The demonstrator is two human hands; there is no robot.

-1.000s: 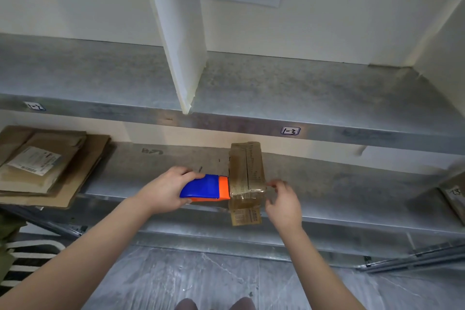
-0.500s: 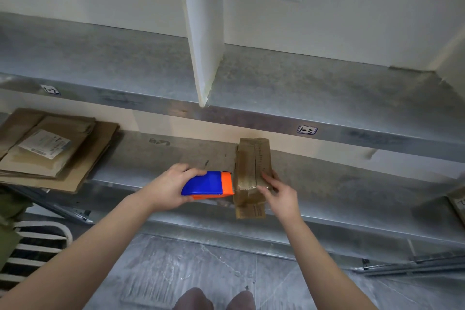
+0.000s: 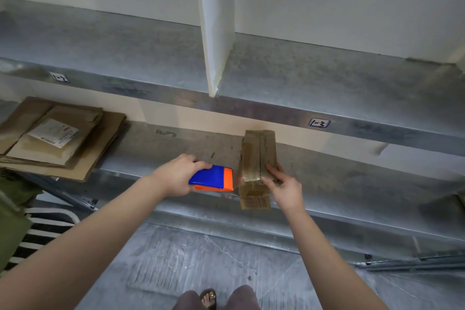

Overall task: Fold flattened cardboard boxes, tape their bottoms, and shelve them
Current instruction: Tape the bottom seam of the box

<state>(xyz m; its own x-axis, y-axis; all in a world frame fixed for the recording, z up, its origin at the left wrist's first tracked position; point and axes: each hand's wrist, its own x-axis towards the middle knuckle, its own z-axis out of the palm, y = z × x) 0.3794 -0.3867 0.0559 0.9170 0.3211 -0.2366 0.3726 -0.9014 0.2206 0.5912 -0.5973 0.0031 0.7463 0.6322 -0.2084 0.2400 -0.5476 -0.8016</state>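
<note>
A small brown cardboard box point(image 3: 256, 153) stands on the lower metal shelf point(image 3: 339, 176), its taped side up, with a strip of tape running down its front face past the shelf's edge. My right hand point(image 3: 281, 184) lies on the box's near right corner, fingers pressing on the tape. My left hand point(image 3: 176, 176) grips a blue and orange tape dispenser point(image 3: 212, 180), whose orange end is close to the box's left side.
A stack of flattened cardboard boxes point(image 3: 50, 138) lies at the left of the lower shelf. The upper metal shelf point(image 3: 327, 75) is split by a white divider point(image 3: 214, 25) and bears labels on its front edge. Grey floor and my feet are below.
My right hand has moved from beside the box onto its top near corner and presses the tape there. The dispenser stays at the box's left side.
</note>
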